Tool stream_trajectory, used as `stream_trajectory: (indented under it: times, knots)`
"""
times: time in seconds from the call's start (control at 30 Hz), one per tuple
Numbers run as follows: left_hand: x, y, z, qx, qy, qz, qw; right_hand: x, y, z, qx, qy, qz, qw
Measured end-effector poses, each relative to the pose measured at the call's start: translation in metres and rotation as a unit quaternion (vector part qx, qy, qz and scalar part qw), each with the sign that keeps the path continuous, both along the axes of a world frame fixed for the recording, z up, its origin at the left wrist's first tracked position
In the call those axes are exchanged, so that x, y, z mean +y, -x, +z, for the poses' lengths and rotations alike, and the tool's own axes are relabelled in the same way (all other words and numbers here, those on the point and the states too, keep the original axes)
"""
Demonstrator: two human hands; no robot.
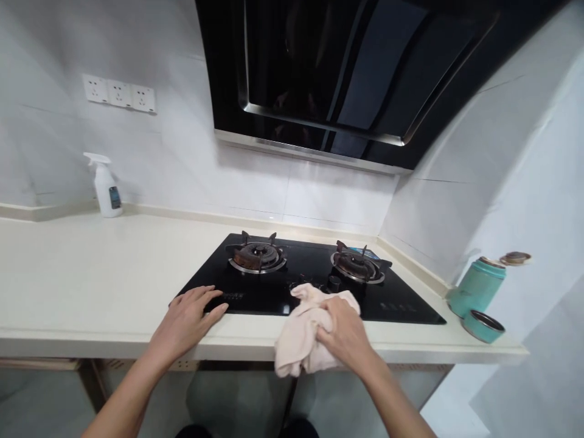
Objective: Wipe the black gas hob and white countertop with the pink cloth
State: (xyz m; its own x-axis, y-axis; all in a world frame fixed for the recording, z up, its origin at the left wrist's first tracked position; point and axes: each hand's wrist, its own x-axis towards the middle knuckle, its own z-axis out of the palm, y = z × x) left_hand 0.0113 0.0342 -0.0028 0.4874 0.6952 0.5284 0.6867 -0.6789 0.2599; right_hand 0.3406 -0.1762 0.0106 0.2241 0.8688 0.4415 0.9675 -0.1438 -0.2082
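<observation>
A pale pink cloth [298,334] is bunched under my right hand [342,328], whose fingers curl over it at the front middle of the black gas stove [310,304]. Part of the cloth hangs over the counter's front edge, and its top reaches the control knobs [334,283]. My left hand [189,316] rests on the stove's front left corner and the counter beside it, fingers stretched out with nothing in them. Behind my hands sit the left burner [259,255] and the right burner [358,266], both with dark pan supports; the left one shows brown stains.
A white spray bottle [107,188] stands at the back left of the pale countertop [91,274]. At the right end are a teal flask [479,286] and a small teal cup [483,326]. A black range hood [319,73] slants overhead. Wall sockets [119,93] are at upper left.
</observation>
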Motion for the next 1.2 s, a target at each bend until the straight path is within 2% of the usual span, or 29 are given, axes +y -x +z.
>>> stream_trajectory:
  times: [0.2, 0.33, 0.43, 0.53, 0.7, 0.83, 0.97, 1.07, 1.2]
  knots:
    - [-0.001, -0.002, 0.002, -0.001, 0.007, 0.003, 1.000, -0.048, -0.112, -0.003, -0.006, 0.030, -0.206, 0.978]
    - [-0.003, -0.002, 0.004, 0.002, 0.008, 0.003, 1.000, -0.046, -0.166, 0.004, 0.012, 0.027, -0.314, 0.949]
    - [-0.005, -0.002, 0.004, 0.001, 0.013, 0.006, 1.000, -0.033, -0.191, 0.008, 0.037, 0.029, -0.350, 0.936]
    - [-0.007, -0.003, 0.004, -0.012, 0.006, 0.006, 1.000, -0.023, -0.196, 0.007, 0.050, 0.040, -0.335, 0.940]
    - [-0.008, -0.004, 0.002, -0.024, -0.004, 0.000, 1.000, -0.028, -0.159, -0.002, 0.023, 0.054, -0.241, 0.969]
    - [-0.011, -0.006, 0.003, -0.024, -0.005, 0.000, 1.000, -0.030, -0.101, -0.014, -0.021, 0.051, -0.107, 0.993]
    - [-0.015, -0.006, 0.006, -0.017, 0.005, 0.000, 1.000, -0.023, -0.043, -0.022, -0.031, 0.023, 0.010, 0.999]
    - [-0.017, -0.007, 0.006, -0.014, 0.009, 0.003, 1.000, -0.010, -0.009, -0.014, 0.008, 0.021, 0.078, 0.997]
    - [-0.012, -0.004, 0.004, -0.017, 0.011, -0.002, 1.000, 0.011, 0.029, 0.009, 0.058, 0.113, 0.124, 0.984]
